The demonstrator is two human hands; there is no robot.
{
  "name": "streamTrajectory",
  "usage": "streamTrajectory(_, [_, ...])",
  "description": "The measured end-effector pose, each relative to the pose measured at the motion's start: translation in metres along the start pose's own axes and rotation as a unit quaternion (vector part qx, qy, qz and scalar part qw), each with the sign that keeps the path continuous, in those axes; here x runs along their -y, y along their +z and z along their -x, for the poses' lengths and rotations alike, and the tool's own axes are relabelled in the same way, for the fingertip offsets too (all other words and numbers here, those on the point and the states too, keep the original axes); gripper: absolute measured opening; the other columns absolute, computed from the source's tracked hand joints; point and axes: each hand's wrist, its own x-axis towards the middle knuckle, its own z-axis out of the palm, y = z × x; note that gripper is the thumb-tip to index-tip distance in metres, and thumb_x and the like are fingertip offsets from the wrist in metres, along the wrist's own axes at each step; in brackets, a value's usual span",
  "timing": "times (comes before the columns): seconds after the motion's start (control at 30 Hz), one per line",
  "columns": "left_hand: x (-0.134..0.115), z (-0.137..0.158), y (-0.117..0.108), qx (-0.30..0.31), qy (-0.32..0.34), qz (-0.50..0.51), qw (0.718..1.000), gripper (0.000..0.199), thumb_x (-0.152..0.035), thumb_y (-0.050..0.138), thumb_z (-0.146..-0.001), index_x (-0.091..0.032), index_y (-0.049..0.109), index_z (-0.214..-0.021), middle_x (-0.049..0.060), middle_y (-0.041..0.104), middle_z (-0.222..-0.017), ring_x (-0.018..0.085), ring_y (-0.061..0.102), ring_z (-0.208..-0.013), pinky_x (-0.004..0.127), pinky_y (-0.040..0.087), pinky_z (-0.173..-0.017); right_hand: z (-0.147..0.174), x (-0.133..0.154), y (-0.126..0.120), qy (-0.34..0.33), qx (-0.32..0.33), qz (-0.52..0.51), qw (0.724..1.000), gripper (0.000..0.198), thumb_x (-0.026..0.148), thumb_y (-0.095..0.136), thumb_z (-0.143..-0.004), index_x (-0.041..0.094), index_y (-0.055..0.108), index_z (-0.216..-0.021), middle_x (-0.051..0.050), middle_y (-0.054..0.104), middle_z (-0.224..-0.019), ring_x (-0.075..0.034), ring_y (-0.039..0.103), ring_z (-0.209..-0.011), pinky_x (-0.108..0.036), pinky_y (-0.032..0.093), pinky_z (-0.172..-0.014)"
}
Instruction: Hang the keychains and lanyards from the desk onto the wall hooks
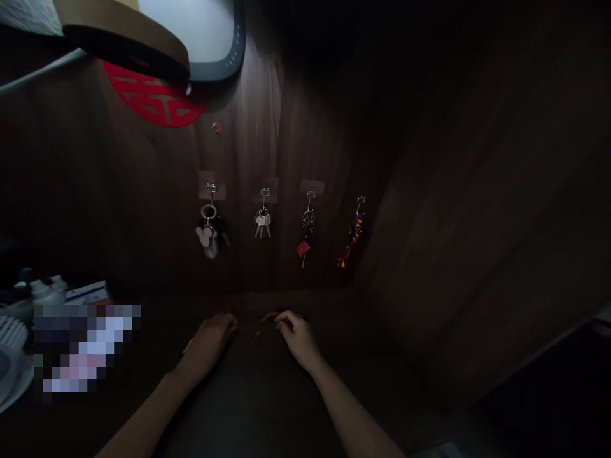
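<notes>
Over the dark wooden surface, my left hand (214, 340) is closed, fingers curled inward and mostly hidden. A small yellow piece (187, 346) shows at its outer side; whether the hand grips it I cannot tell. My right hand (296, 334) is closed in a pinch at the right. A thin reddish piece (270, 316) shows at its fingertips, too dim to name. Between the hands lies what looks like a small key (258, 335), apart from the left fingers; I cannot tell whether it is joined to the reddish piece.
On the back panel hang a key bunch with a mouse-shaped tag (205, 236), a ring of keys (263, 221), keys with a red tag (303, 248) and a colourful braided cord (352, 235). Bottles (45, 292) and a box (88, 294) stand left. A red paper cutout (162, 105) is above.
</notes>
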Motion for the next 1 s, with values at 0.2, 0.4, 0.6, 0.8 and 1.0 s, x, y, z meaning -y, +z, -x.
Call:
streamTrajectory(0.2, [-0.014,-0.008,-0.01,-0.022,-0.047,0.129,0.99,0.02,-0.035,0.046,-0.083,-0.021,0.059,-0.074,-0.002,0.06,-0.069,0.017,0.058,-0.069,0.026,0.044,-0.067,0.001,0.002,0.0,0.0,0.01,-0.028,1.0,0.018,0.015,0.049,-0.077,0.023,0.065,-0.076,-0.001,0.069,-0.08,-0.018,0.062,-0.072,-0.027,0.044,-0.066])
streamTrajectory(0.4, [-0.026,-0.021,0.005,-0.055,-0.104,0.283,0.952,0.025,-0.041,0.055,-0.074,-0.018,0.063,-0.076,-0.001,0.062,-0.066,0.016,0.061,-0.066,0.025,0.048,-0.063,0.003,0.006,0.0,-0.003,0.011,-0.052,0.999,0.016,0.02,0.049,-0.079,0.021,0.064,-0.078,0.0,0.068,-0.072,-0.016,0.061,-0.063,-0.025,0.045,-0.059])
streamTrajectory(0.6, [-0.043,-0.027,0.035,-0.101,-0.145,0.413,0.893,0.031,-0.04,0.066,-0.064,-0.018,0.065,-0.086,0.0,0.069,-0.069,0.017,0.066,-0.066,0.026,0.052,-0.062,0.003,0.01,-0.002,-0.018,0.011,-0.064,0.998,0.017,0.026,0.048,-0.082,0.019,0.064,-0.08,-0.003,0.069,-0.083,-0.016,0.062,-0.069,-0.024,0.047,-0.062])
streamTrajectory(0.8, [-0.056,-0.03,0.055,-0.121,-0.153,0.507,0.839,0.035,-0.035,0.072,-0.061,-0.017,0.063,-0.09,0.0,0.07,-0.072,0.017,0.068,-0.073,0.028,0.055,-0.069,0.004,0.008,-0.002,-0.04,-0.017,-0.064,0.997,0.014,0.024,0.061,-0.075,0.021,0.062,-0.088,0.0,0.069,-0.08,-0.017,0.064,-0.076,-0.026,0.049,-0.069])
streamTrajectory(1.0, [-0.057,-0.024,0.062,-0.126,-0.165,0.558,0.804,0.039,-0.034,0.074,-0.061,-0.017,0.059,-0.092,-0.002,0.069,-0.074,0.015,0.067,-0.075,0.028,0.054,-0.075,0.005,0.006,0.0,-0.105,-0.064,-0.004,0.992,0.03,0.014,0.06,-0.073,0.023,0.061,-0.101,-0.002,0.069,-0.088,-0.018,0.065,-0.081,-0.028,0.05,-0.076])
